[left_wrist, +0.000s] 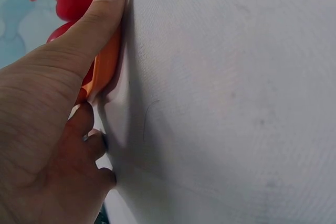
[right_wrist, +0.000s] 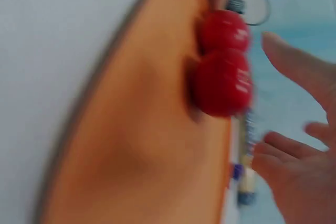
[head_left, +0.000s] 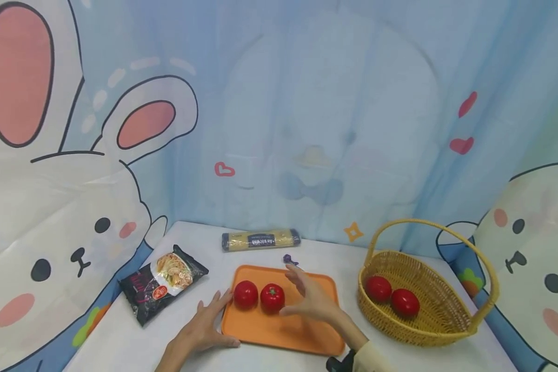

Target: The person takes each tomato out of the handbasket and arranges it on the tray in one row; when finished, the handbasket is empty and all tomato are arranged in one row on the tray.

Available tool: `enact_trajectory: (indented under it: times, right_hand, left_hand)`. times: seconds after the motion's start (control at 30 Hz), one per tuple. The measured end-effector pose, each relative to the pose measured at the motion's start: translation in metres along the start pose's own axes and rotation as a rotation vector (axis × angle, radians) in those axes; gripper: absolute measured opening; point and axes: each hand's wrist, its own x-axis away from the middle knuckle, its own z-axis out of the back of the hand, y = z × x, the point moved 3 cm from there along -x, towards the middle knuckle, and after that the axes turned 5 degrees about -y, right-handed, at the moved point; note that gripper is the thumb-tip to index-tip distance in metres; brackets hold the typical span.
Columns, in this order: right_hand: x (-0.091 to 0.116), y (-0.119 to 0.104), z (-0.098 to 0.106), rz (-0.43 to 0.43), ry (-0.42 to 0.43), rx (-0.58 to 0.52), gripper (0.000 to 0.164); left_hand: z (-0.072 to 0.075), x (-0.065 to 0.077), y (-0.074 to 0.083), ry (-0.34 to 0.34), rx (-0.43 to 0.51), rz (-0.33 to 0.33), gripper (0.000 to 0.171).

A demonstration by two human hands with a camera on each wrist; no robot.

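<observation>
Head camera view: a person works with bare hands over an orange tray (head_left: 288,333) on a white-covered counter (head_left: 195,294), where two red tomatoes, the left tomato (head_left: 246,295) and the right tomato (head_left: 272,298), sit side by side toward the tray's left half. The left grip (head_left: 203,329) is spread at the tray's left end, thumb well apart from the fingers and lying at the near rim, fingertips by the left edge, with no tomato in hold. The right grip (head_left: 313,299) hangs over the tray just beside the right tomato, thumb and fingers parted wide, holding nothing; the right wrist view, blurred, shows the gap between its thumb and fingers. To the right stands a woven basket (head_left: 439,294) with a tall handle, two more red tomatoes (head_left: 405,303) resting inside against its left part. At left lies a black noodle packet (head_left: 164,281), set at a slant, while a long yellow packet (head_left: 261,240) with dark ends lies behind the tray. A small purple item (head_left: 289,260), too small to identify, is just beyond the tray's far edge. Behind the counter hangs a pale blue curtain (head_left: 269,103) printed with cartoon rabbits and hearts.
</observation>
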Motion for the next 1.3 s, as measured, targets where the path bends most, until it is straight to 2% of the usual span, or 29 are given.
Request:
enact_trajectory:
  times: [0.07, 0.13, 0.27, 0.33, 0.4, 0.47, 0.57, 0.7, 0.73, 0.8, 0.87, 0.97, 1.1, 1.27, 1.3]
  right_hand:
    - [0.014, -0.011, 0.022, -0.008, -0.119, -0.009, 0.105]
    - [0.031, -0.021, 0.046, -0.013, -0.276, -0.053, 0.097]
    - [0.066, -0.024, 0.102, -0.005, -0.557, -0.222, 0.076]
    - [0.081, -0.016, 0.130, 0.020, -0.635, -0.315, 0.065]
    - [0.091, -0.005, 0.157, 0.024, -0.649, -0.379, 0.055]
    - [0.097, 0.010, 0.178, 0.021, -0.594, -0.395, 0.050]
    - [0.101, 0.037, 0.203, -0.033, -0.359, -0.316, 0.047]
    - [0.100, 0.068, 0.218, -0.236, 0.036, -0.092, 0.059]
    - [0.099, 0.074, 0.219, -0.291, 0.104, -0.046, 0.064]
    - [0.097, 0.082, 0.219, -0.389, 0.186, 0.028, 0.065]
    - [0.092, 0.089, 0.216, -0.472, 0.211, 0.084, 0.054]
    - [0.087, 0.094, 0.212, -0.552, 0.199, 0.111, 0.042]
    - [0.079, 0.096, 0.209, -0.565, 0.132, 0.114, 0.043]
    - [0.069, 0.102, 0.207, -0.571, 0.057, 0.123, 0.077]
    - [0.068, 0.102, 0.206, -0.579, 0.046, 0.112, 0.079]
  left_hand:
    - [0.001, 0.002, 0.000, 0.008, -0.003, 0.000, 0.124]
    - [0.001, 0.003, 0.000, 0.017, -0.006, -0.001, 0.124]
    - [0.000, 0.004, 0.002, 0.031, -0.001, 0.002, 0.122]
    - [0.000, 0.004, 0.004, 0.028, -0.003, 0.011, 0.122]
    - [-0.001, 0.001, 0.005, 0.027, -0.005, 0.016, 0.122]
    - [0.000, 0.000, 0.006, 0.028, -0.009, 0.020, 0.122]
    - [-0.001, 0.000, 0.005, 0.027, -0.004, 0.011, 0.123]
    - [-0.001, 0.000, 0.005, 0.016, -0.006, 0.001, 0.124]
    - [-0.001, 0.000, 0.005, 0.013, -0.004, 0.001, 0.124]
    - [-0.001, 0.000, 0.005, 0.009, -0.001, 0.002, 0.123]
    - [-0.001, 0.001, 0.003, 0.008, 0.005, -0.006, 0.122]
    - [-0.002, 0.000, 0.003, 0.001, 0.004, -0.022, 0.120]
    - [-0.001, 0.000, 0.003, 0.005, 0.001, -0.018, 0.121]
    - [0.000, 0.000, 0.001, 0.004, -0.003, 0.003, 0.121]
    - [0.000, 0.000, 0.000, 0.006, -0.002, 0.004, 0.121]
